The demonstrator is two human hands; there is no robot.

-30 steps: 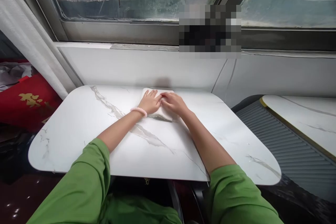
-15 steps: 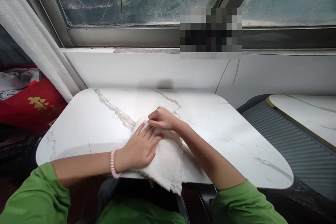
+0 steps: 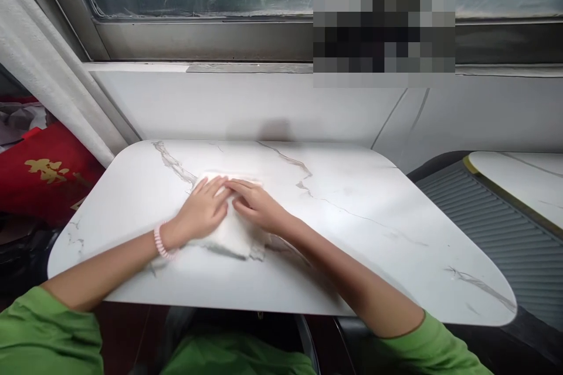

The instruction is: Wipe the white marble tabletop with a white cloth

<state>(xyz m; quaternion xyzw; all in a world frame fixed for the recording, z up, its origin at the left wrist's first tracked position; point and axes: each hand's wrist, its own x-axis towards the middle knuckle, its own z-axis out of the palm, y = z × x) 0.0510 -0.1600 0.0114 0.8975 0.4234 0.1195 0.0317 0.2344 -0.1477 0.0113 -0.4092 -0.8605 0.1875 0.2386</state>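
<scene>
A white, fluffy cloth (image 3: 233, 235) lies on the marbled white table (image 3: 360, 187), left of the middle. My left hand (image 3: 201, 209) rests flat on the cloth with its fingers stretched out and slightly apart; a pink coiled band (image 3: 159, 241) circles that wrist. From the right, my right hand (image 3: 257, 204) lies over the cloth too, its fingers straightened and their tips touching the left fingertips. Neither hand is wrapped round the cloth. Both hands hide part of the cloth, and its edges are a little blurred.
A white wall panel (image 3: 185, 102) and a window frame (image 3: 197, 41) run behind the table. At the left hang a white curtain (image 3: 57, 64) and a red bag (image 3: 48, 173) with gold print. To the right are a grey ribbed surface (image 3: 475, 234) and another white tabletop (image 3: 523, 176).
Both hands and the cloth have shifted left and away from me. The cloth's near end no longer hangs over the front edge. My right hand's fingers have straightened from a curled pose.
</scene>
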